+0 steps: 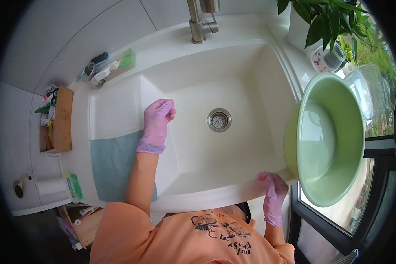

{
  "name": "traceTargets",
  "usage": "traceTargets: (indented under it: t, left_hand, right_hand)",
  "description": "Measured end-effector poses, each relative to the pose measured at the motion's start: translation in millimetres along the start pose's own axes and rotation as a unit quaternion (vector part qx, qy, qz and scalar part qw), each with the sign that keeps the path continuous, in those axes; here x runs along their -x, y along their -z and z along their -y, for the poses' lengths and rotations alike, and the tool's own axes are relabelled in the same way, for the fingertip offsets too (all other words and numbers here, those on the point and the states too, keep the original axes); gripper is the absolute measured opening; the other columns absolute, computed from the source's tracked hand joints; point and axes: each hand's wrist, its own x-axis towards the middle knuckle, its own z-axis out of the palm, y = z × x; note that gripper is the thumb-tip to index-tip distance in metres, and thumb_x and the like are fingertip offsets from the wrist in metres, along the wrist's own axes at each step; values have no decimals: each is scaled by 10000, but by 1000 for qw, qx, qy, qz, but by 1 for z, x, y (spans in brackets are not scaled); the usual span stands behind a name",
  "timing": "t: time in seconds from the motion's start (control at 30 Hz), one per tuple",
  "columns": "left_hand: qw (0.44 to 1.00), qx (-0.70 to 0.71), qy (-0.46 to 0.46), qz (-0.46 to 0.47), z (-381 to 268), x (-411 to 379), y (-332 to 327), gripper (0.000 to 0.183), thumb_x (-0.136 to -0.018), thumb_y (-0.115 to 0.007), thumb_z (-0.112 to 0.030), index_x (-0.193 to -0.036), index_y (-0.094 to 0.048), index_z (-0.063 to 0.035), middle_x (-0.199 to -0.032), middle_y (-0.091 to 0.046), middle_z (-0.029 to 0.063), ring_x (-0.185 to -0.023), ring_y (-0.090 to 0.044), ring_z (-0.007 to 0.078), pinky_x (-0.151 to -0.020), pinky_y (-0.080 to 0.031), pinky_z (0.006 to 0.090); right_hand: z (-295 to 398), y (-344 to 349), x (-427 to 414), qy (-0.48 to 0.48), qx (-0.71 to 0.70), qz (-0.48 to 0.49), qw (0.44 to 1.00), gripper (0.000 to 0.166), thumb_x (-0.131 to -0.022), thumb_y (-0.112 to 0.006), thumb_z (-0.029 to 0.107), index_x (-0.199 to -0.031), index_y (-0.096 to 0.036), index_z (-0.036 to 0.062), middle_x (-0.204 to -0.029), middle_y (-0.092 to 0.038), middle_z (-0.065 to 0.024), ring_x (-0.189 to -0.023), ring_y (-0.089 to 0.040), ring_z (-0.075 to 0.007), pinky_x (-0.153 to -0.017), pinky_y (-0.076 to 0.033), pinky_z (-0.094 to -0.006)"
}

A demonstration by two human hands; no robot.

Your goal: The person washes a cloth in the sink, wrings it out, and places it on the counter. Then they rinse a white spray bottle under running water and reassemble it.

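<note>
My left hand (158,122), in a pink disposable glove, is curled over the left side of a white sink (198,155). Nothing shows between its fingers. Below that forearm, a blue-green cloth (114,168) is spread over part of the sink's ridged washboard ledge (115,109). My right hand (274,194), gloved in the same pink, is at the sink's front right edge, beside a large green plastic basin (331,142). Its fingers are partly hidden, so its grip is unclear. The basin stands tilted on the right side of the sink. A metal drain strainer (219,120) sits in the sink floor.
A metal faucet (198,31) rises at the back. Brushes (100,58) in a holder stand at the back left, near a cardboard box (63,118) of small items. Clear plastic containers (366,90) and a leafy plant (323,19) stand by the window at right.
</note>
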Motion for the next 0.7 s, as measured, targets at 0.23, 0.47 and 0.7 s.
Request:
traceTargets:
  t: [0.23,0.47,0.7]
  left_hand:
    - [999,-35,-13,-6,-21,59,46,79,-854,-598,-53,-909,-614,2,-794,-589,41,-649,-532,94,-558,-429,196]
    - [958,-269,16,94,17,70,39,74,-787,-663,-96,-824,-668,-32,-689,-617,41,-594,-555,96,-556,-448,214]
    - [619,-589,-169,491,189,26,-23,114,-748,-615,-100,-829,-693,-77,-836,-653,120,-787,-621,291,-700,-496,369]
  right_hand:
    - [25,83,34,-155,-277,-378,870,340,-880,-417,294,-1103,-545,73,-1080,-562,-88,-971,-566,-239,-746,-489,-430]
    - [32,98,34,-94,-391,-453,796,363,-917,-320,229,-1118,-499,-13,-1129,-495,-164,-1052,-502,-314,-935,-419,-523]
    - [31,102,30,-59,-397,-444,801,369,-944,-348,237,-1181,-462,-23,-1192,-475,-180,-1102,-482,-333,-963,-418,-512]
